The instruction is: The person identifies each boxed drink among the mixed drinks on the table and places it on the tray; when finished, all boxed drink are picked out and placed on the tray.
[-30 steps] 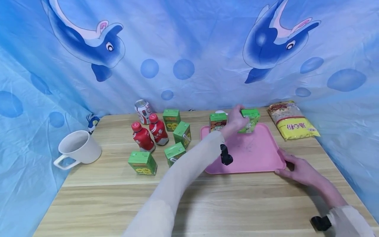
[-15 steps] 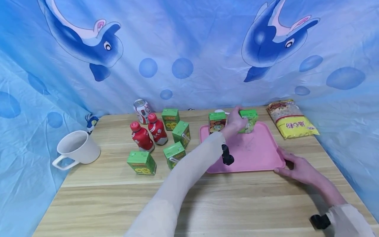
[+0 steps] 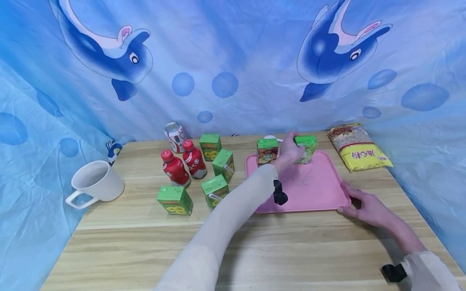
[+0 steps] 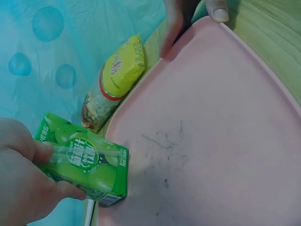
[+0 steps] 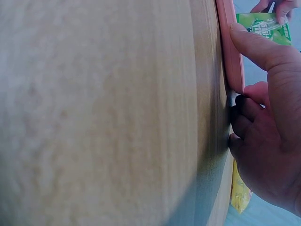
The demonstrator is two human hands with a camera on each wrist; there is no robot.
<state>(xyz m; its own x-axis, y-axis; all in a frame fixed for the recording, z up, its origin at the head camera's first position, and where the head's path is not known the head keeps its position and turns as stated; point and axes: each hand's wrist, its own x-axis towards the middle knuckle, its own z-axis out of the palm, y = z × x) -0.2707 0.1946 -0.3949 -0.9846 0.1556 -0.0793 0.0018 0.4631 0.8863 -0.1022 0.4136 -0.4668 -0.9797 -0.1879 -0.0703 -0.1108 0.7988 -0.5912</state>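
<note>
My left hand [image 3: 290, 151] pinches a green juice box [image 3: 307, 147] with a clear straw on its side, at the back of the pink tray [image 3: 309, 190]. In the left wrist view, thumb and fingers lie along the sides of the box, whose lower end is at the tray's far rim. A second drink box [image 3: 267, 153], green-topped with a brown front, stands at the tray's back left. My right hand [image 3: 371, 208] grips the tray's near right corner; in the right wrist view its thumb [image 5: 256, 47] presses the rim and the other fingers curl at the corner.
Several green drink boxes [image 3: 176, 200] stand left of the tray, with two red bottles [image 3: 176, 169] and a can [image 3: 176, 137] behind. A white mug [image 3: 98, 182] is far left. A yellow food bag [image 3: 360, 147] lies back right. Something white [image 3: 273, 138] lies behind the tray.
Almost nothing moves. My left wrist has shifted very slightly to the right and nearer, with more of the white thing behind the tray showing. The right hand stays at the corner.
</note>
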